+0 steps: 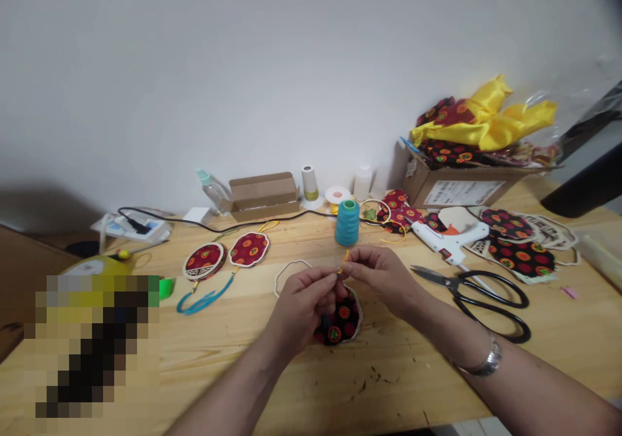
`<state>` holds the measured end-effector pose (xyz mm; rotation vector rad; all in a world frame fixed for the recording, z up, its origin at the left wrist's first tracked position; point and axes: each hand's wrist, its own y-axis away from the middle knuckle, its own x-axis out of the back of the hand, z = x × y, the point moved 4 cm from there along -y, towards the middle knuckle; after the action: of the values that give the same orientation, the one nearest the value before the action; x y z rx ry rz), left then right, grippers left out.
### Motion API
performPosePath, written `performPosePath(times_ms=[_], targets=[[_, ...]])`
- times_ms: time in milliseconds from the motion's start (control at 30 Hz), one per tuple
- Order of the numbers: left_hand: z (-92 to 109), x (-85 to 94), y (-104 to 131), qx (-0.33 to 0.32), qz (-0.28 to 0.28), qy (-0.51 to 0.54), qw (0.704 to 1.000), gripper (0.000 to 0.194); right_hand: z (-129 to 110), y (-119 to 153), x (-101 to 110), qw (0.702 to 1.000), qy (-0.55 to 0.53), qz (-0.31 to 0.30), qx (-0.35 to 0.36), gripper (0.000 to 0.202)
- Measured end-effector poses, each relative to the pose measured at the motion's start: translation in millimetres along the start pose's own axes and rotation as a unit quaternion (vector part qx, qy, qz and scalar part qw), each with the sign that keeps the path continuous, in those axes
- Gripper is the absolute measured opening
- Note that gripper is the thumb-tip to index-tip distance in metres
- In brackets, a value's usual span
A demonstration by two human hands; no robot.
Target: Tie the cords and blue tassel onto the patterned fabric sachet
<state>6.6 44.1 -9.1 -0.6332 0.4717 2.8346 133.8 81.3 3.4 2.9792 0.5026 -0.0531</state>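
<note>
Near the middle of the table, my left hand and my right hand meet, fingertips pinched on a short yellow cord. Under my left fingers lies a black fabric piece with red and orange flowers and a pale scalloped edge. Part of it is hidden by the hand. A pale scalloped frame lies behind my left hand. The teal thread cone stands just beyond both hands. To the right of my right hand, black-handled scissors lie with their blades closed.
A white glue gun rests behind the scissors. Two red floral ornaments lie at the left. An open brown box is by the wall, and a carton full of fabric stands at the back right.
</note>
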Motion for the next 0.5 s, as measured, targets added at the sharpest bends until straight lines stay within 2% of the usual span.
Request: performPosePath(times_ms=[500], targets=[[2.1,3.6,-0.3,-0.024,0.057,-0.086,0.994,0.013,4.5,1.5,1.4,0.999,0.000,0.052,0.002,0.022]])
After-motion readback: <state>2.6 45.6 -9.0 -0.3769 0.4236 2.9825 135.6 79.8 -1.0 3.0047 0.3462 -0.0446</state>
